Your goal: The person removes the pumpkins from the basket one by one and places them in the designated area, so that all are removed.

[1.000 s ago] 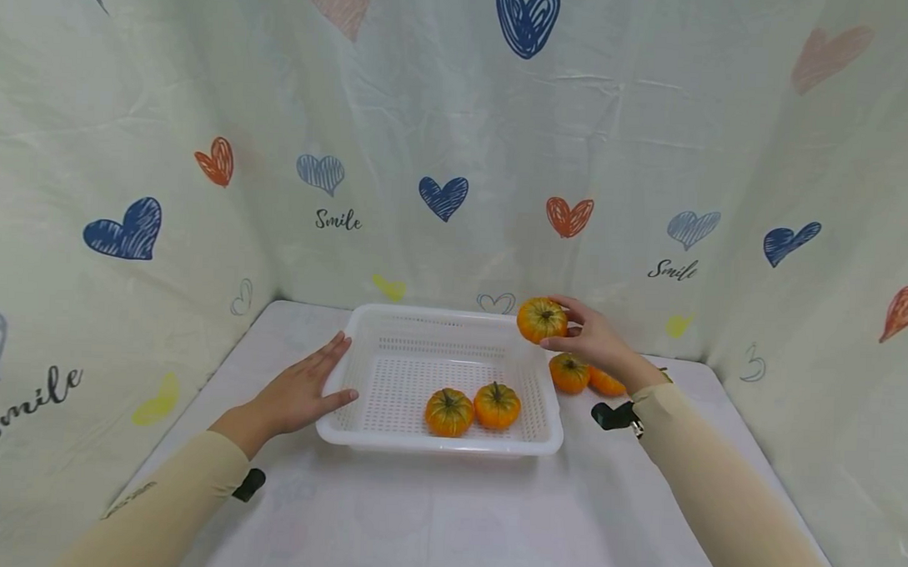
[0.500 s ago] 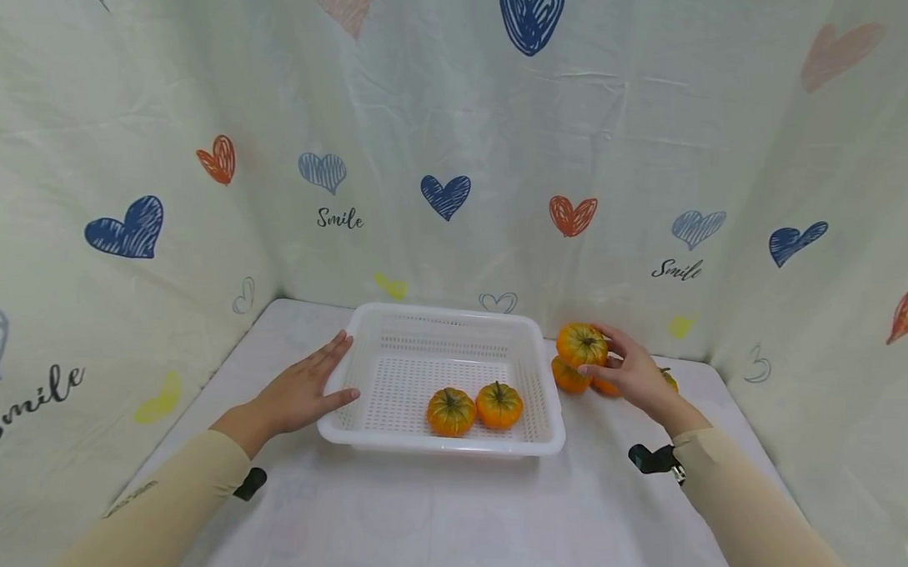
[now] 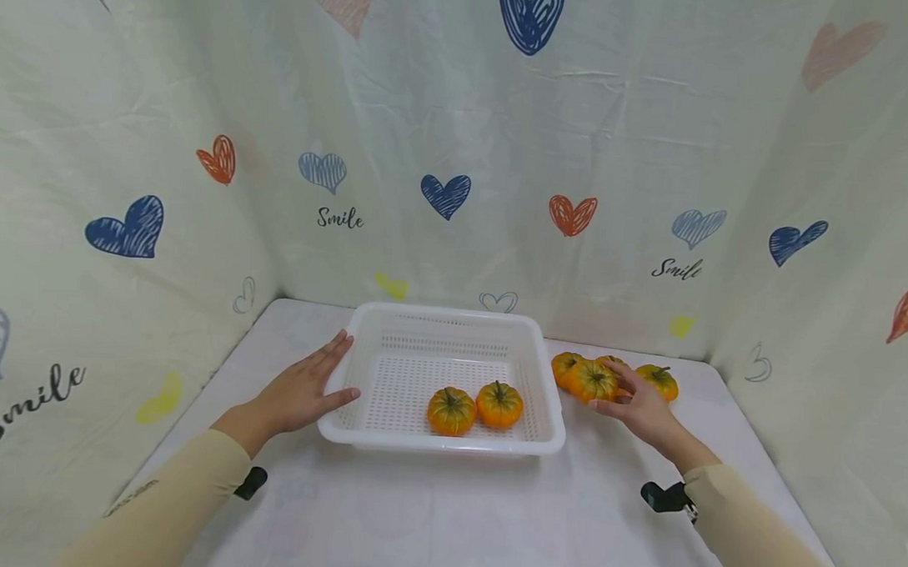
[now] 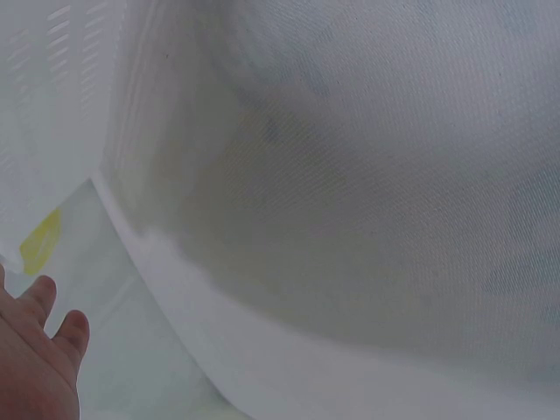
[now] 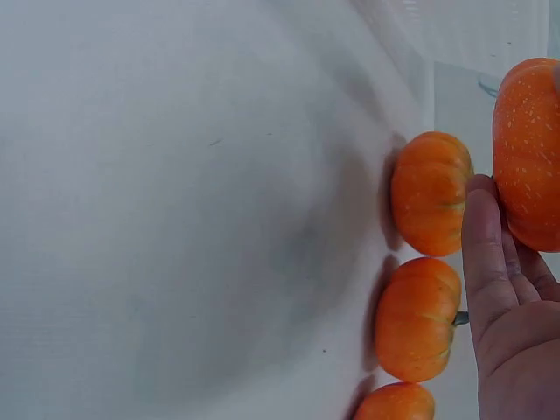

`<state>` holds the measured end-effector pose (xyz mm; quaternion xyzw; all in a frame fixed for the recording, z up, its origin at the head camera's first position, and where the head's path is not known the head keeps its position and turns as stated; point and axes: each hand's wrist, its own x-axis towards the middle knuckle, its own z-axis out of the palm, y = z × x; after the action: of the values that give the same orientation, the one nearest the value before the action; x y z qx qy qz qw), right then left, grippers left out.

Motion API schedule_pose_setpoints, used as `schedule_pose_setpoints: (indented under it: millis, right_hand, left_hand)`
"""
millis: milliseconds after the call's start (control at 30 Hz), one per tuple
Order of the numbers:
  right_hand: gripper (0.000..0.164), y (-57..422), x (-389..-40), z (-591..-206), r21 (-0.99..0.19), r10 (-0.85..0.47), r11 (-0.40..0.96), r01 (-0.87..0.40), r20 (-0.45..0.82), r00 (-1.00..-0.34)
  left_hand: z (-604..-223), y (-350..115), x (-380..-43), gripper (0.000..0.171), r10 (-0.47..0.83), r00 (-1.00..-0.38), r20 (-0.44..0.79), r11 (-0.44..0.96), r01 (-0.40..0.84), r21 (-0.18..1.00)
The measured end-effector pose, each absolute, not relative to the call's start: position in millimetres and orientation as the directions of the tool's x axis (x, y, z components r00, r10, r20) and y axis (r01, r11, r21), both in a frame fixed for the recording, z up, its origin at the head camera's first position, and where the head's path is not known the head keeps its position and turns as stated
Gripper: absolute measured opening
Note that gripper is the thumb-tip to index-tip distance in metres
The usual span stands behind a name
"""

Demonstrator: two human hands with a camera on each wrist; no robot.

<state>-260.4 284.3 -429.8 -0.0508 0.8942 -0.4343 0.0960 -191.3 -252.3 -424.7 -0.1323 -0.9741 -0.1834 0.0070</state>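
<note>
The right hand [image 3: 648, 411] grips a small ribbed pumpkin [image 3: 590, 381], fingers curled round its right side, near the back edge of the worktop [image 3: 431, 516], right of the white perforated basket [image 3: 441, 443]. Three loose pumpkins [image 3: 657, 381] line up beside it toward the back right corner; whether the gripped one touches them, I cannot tell. The left hand [image 3: 300, 392] rests on the basket's left rim, fingers extended and gripping nothing. Two pumpkins [image 3: 451, 411] sit inside the basket, against its front right part.

The hold seems one-sided, so the rounded skin could slip from the fingertips. In so tight a row, a knock could roll a neighbour toward the back edge. Pressing hard on the rim could shift or tip the basket.
</note>
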Motion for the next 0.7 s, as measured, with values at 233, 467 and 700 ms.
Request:
schedule_pose_setpoints:
  millis: [233,467,700]
  right_hand:
    - [0.091,289,-256,-448,-0.789,-0.197,0.614,-0.007,-0.145,-0.970]
    - [0.090,290,-253,-458,-0.757,-0.210,0.653,-0.024,-0.150,-0.966]
    - [0.091,292,-254,-467,-0.727,-0.213,0.685,-0.036,-0.152,-0.965]
  left_hand:
    - [-426,-253,-192,0.087,0.252,-0.966,0.059,0.900,0.256,0.352]
    - [-426,-252,-193,0.087,0.249,-0.967,0.052,0.903,0.251,0.349]
    - [-426,-253,-192,0.086,0.256,-0.965,0.062,0.900,0.261,0.349]
